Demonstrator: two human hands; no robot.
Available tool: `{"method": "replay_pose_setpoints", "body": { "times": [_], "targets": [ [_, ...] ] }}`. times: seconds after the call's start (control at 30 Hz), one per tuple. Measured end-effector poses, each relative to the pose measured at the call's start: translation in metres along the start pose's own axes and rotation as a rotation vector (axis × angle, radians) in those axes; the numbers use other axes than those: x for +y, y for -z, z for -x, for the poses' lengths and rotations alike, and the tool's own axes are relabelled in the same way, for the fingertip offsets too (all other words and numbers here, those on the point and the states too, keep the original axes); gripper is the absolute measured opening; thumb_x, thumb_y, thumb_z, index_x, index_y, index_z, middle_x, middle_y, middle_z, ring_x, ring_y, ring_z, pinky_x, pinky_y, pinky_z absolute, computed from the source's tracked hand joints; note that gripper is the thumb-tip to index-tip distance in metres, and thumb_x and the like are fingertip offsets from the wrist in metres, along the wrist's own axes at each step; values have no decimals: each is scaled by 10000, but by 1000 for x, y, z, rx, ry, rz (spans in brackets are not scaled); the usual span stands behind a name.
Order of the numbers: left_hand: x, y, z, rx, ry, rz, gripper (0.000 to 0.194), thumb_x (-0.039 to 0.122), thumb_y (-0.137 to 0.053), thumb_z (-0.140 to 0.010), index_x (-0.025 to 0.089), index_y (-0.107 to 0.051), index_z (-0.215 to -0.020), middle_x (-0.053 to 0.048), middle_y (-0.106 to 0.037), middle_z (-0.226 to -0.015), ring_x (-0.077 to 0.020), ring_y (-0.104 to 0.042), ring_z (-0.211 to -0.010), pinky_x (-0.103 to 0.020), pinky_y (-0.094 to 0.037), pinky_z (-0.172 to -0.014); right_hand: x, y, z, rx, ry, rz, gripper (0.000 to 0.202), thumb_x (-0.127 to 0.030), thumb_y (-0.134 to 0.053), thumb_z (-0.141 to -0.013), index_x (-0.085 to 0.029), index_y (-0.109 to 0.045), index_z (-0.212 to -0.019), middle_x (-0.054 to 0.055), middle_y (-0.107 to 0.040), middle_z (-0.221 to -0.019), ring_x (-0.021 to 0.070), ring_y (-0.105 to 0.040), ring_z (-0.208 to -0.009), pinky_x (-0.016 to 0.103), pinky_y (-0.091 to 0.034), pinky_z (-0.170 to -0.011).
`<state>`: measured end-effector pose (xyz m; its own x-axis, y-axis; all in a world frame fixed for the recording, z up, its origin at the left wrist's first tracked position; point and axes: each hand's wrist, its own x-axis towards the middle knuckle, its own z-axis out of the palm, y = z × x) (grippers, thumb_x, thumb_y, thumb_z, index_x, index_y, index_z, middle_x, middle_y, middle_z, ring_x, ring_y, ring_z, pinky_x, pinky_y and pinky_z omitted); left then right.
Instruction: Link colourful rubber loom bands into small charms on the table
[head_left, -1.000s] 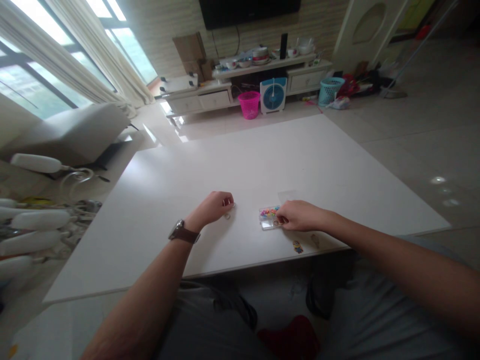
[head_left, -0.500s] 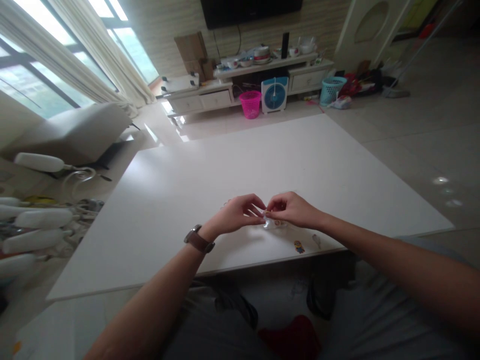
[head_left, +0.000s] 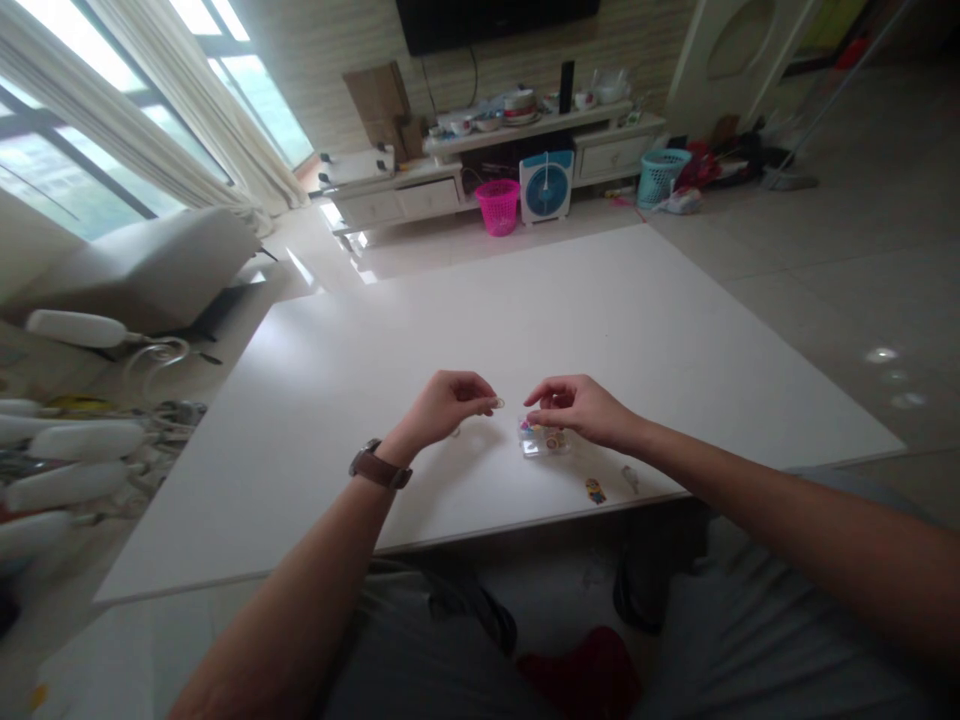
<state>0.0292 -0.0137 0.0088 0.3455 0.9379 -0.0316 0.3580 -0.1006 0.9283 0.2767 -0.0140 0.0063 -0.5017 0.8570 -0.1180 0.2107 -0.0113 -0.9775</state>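
My left hand [head_left: 459,405] pinches a small thin ring [head_left: 499,403] between thumb and forefinger, above the white table [head_left: 360,370]. Part of another thin ring-like piece [head_left: 455,433] shows on the tabletop beneath that hand. My right hand [head_left: 577,408] hovers at a clear plastic box [head_left: 544,443], its thumb and curled forefinger apart. Small colourful pieces lie in the box's compartments; the hand covers its upper right part. Nearer the front edge lie a yellow-and-blue cartoon minion piece [head_left: 595,490] and a small pale, shiny item [head_left: 630,479] that I cannot make out.
Past the table's far edge stand a pink basket [head_left: 499,208], a blue-and-white fan [head_left: 546,187] and a low white cabinet [head_left: 431,195] with dishes on top. A light blue basket [head_left: 661,178] is farther right. White-padded metal chairs [head_left: 86,440] flank the left side.
My hands have drawn apart. The left moved left with the ring; the right stayed over the clear box, and more of the box shows.
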Motion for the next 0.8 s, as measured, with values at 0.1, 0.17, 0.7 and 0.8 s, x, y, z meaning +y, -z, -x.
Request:
{"method": "replay_pose_setpoints", "body": {
  "times": [0.1,0.17,0.7,0.8],
  "targets": [
    [-17,28,-1,77,46,-241,233,363,-728,-777,131,-718,-788,-52,-722,-721,-142,-640,-668,-235,-484,-615,-2,5,1,16,-8,6,345,-429,-786,-696,-139,-687,-855,-17,-569,-683,100,-515,-604,243,-390,-560],
    [-29,41,-1,64,79,-409,227,369,-707,-781,144,-723,-763,-42,-716,-708,-142,-626,-664,-233,-464,-611,-3,6,2,16,-14,23,330,-427,-774,-704,-137,-680,-831,-18,-562,-675,101,-514,-603,245,-386,-559],
    [-43,31,-5,-64,131,-732,73,193,-656,-740,173,-725,-730,-21,-727,-734,-126,-606,-625,-237,-446,-642,1,7,1,-27,16,124,205,-339,-705,-757,-143,-691,-815,-8,-586,-657,113,-516,-604,249,-387,-562],
    [-41,33,-5,-41,124,-746,108,244,-655,-767,169,-731,-781,-31,-727,-745,-133,-614,-641,-238,-445,-639,2,7,1,-24,16,129,202,-338,-693,-760,-143,-686,-814,3,-609,-666,123,-534,-617,256,-401,-577]
  ]
}}
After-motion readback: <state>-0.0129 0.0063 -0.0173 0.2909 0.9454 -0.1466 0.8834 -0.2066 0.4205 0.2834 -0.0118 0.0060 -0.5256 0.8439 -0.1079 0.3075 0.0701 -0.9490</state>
